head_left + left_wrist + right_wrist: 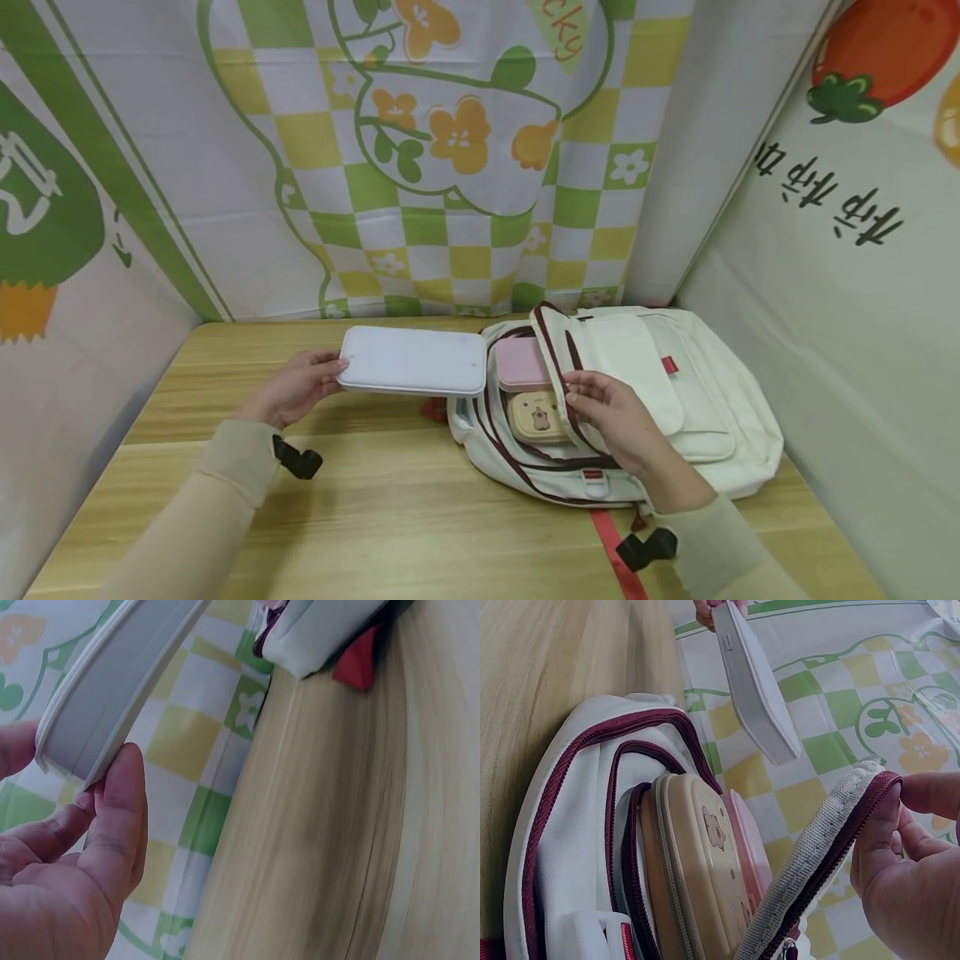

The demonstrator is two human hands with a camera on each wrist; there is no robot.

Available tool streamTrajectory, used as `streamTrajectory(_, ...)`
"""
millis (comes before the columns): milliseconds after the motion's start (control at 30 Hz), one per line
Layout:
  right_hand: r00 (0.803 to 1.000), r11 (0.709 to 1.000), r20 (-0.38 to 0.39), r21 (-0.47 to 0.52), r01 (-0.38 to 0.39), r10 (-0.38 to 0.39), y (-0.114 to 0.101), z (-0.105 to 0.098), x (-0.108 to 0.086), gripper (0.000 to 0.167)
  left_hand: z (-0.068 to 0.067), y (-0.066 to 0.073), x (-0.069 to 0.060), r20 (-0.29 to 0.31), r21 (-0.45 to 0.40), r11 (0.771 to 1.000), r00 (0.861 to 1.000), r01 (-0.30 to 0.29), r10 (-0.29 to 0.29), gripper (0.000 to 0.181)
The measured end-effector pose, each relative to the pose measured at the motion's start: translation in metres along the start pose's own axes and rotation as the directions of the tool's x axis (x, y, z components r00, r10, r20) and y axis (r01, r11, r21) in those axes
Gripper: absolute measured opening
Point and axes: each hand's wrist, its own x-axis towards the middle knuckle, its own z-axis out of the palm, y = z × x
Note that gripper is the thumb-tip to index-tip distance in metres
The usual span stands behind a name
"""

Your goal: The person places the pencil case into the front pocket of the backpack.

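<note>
My left hand (303, 387) pinches the left end of a flat white rectangular case (412, 360), held above the table with its far end close to the backpack's opening. In the left wrist view, thumb and fingers grip the edge of the case (112, 682). A white backpack (720, 392) with dark red zippers lies on the table. My right hand (618, 417) pinches the zippered edge of its front flap (825, 855), lifting it away. Inside the open compartment sit a pink case (519, 364) and a cream zippered case (701, 855) with a bear picture.
The backpack rests on a wooden table (375, 517) at the right. A red strap (618, 554) runs from it toward the front edge. Behind stands a checkered green and yellow curtain (450, 225), with printed cloth walls at both sides.
</note>
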Motion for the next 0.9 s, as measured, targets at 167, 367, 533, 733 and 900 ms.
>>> streamTrajectory(167, 1.000, 1.000, 0.001, -0.004, -0.002, 0.002, 0.000, 0.000, 0.000, 0.030, 0.015, 0.000, 0.003, 0.000, 0.014, 1.000, 1.000, 0.020, -0.020, 0.055)
streamTrajectory(367, 1.000, 1.000, 0.005, -0.002, -0.005, 0.005, 0.000, 0.001, 0.001, 0.031, 0.030, -0.003, 0.008, 0.013, 0.011, 0.999, 0.999, 0.037, -0.037, 0.053)
streamTrajectory(533, 1.000, 1.000, 0.007, -0.008, -0.003, 0.003, -0.001, 0.002, 0.001, 0.031, 0.045, -0.003, 0.011, 0.022, -0.009, 0.999, 0.999, 0.036, -0.036, 0.055)
streamTrajectory(733, 1.000, 1.000, 0.006, -0.010, -0.006, 0.006, -0.001, 0.001, 0.000, 0.030, 0.060, -0.008, 0.016, 0.043, -0.001, 1.000, 0.999, 0.030, -0.030, 0.055)
streamTrajectory(900, 1.000, 1.000, 0.010, -0.014, 0.001, -0.001, -0.001, 0.002, 0.000, 0.030, 0.073, -0.014, 0.022, 0.031, -0.007, 1.000, 0.999, 0.020, -0.020, 0.050)
